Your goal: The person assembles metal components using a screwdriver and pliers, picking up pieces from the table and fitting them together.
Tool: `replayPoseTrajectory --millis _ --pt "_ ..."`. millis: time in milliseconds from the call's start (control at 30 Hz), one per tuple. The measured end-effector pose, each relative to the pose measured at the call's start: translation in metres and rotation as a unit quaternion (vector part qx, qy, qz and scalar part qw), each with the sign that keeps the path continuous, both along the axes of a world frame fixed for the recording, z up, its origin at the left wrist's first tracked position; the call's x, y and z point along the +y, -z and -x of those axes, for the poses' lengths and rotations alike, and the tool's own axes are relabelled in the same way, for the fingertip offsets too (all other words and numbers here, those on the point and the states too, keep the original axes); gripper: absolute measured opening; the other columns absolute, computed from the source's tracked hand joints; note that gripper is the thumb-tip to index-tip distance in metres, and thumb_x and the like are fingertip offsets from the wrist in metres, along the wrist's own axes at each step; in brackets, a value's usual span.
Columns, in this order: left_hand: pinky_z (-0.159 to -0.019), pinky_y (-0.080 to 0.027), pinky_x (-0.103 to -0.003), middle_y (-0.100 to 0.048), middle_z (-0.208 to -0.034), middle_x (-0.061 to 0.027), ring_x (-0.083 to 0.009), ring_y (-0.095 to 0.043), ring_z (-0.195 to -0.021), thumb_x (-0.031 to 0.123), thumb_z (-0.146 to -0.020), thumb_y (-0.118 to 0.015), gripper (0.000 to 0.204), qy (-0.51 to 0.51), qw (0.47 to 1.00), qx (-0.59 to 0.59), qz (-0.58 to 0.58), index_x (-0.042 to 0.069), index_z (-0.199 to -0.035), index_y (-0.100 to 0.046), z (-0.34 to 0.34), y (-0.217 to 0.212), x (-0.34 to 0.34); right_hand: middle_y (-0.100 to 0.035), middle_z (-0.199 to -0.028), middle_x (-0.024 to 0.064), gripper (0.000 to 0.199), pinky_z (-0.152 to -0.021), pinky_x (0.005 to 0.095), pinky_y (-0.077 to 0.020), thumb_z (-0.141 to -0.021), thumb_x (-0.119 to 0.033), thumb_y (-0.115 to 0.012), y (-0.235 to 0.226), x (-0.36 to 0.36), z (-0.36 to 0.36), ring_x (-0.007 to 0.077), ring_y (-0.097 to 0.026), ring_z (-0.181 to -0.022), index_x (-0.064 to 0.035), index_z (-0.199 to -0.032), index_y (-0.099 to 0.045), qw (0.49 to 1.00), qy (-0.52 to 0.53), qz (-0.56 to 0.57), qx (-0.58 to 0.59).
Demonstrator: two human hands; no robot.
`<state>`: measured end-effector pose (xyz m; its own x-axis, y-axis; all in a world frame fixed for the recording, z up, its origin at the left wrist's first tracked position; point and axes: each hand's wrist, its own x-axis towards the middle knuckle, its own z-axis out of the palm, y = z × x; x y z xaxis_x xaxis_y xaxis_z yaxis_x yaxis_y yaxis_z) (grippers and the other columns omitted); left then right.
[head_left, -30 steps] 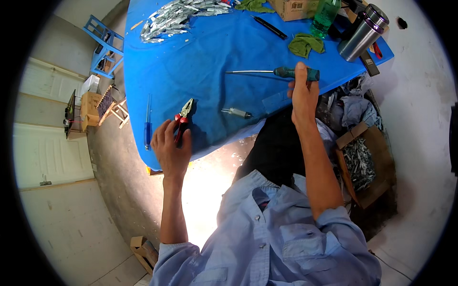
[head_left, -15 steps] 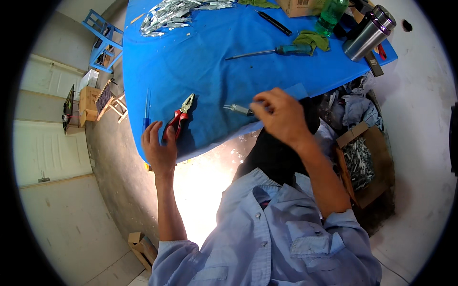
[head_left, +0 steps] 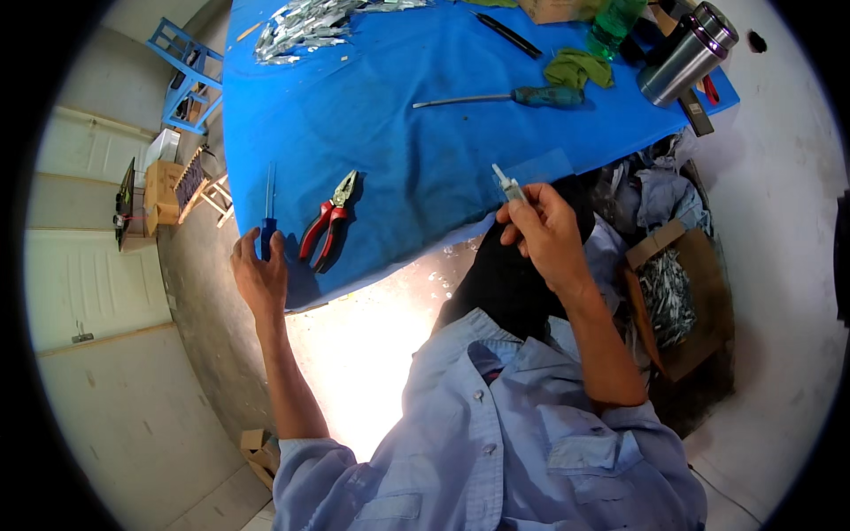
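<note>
— Looking down, we see the blue table cover [head_left: 425, 150] filling most of the view, its near edge hanging just ahead of our knees. What sits at its far side?

— We make out a heap of silvery metal pieces [head_left: 310, 22] at the far left, a steel flask [head_left: 686, 53] lying tilted at the far right, and a green cloth [head_left: 575, 66] near it. Off the table on our right stands a cardboard box [head_left: 677, 301] holding more silvery scrap.

— And the tools?

— We count a green-handled screwdriver [head_left: 513, 97] lying across the far half, well apart from both hands. Closer in, the red-handled pliers [head_left: 329, 221] lie flat by the near edge, jaws pointing away from us, just beside a blue-handled screwdriver [head_left: 267, 217].

— Where are our hands?

— Our left hand [head_left: 258, 276] rests at the table's near edge, fingers curled onto the handle of the blue-handled screwdriver; we cannot tell whether it is gripped fully. Our right hand [head_left: 544, 234] is lifted over the table's edge, fingers pinched together on a small pale metal part [head_left: 507, 184], which sticks up and away from the fingertips.
</note>
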<state>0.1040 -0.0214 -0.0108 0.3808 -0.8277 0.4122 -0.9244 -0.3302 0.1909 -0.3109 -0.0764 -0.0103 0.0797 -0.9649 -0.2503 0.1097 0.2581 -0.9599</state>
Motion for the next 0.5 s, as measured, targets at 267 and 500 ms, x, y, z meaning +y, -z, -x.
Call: replayPoseTrajectory --millis 267,500 --pt "-0.08 -0.055 -0.04 -0.073 -0.103 -0.0194 -0.0326 -0.072 -0.088 0.026 -0.095 -0.074 0.031 0.009 0.994 0.103 -0.023 0.0 -0.111 -0.074 -0.026 0.005 -0.014 -0.076 -0.1 0.0134 0.041 -0.056 0.0215 -0.0464 -0.101 -0.016 -0.06 0.021 0.039 -0.025 0.0098 -0.068 -0.075 0.0073 -0.134 -0.058 0.982 -0.079 -0.08 -0.153" --pt "-0.077 -0.055 -0.035 -0.075 -0.093 -0.0175 -0.0236 -0.072 -0.083 0.022 -0.098 -0.068 0.026 0.001 0.986 0.162 -0.035 -0.003 -0.104 -0.073 -0.03 -0.001 -0.018 -0.075 -0.104 0.0138 0.039 -0.056 0.021 -0.047 -0.102 -0.015 -0.059 0.023 0.043 -0.027 0.0119 -0.069 -0.077 0.0052 -0.135 -0.059 0.978 -0.079 -0.102 -0.166"
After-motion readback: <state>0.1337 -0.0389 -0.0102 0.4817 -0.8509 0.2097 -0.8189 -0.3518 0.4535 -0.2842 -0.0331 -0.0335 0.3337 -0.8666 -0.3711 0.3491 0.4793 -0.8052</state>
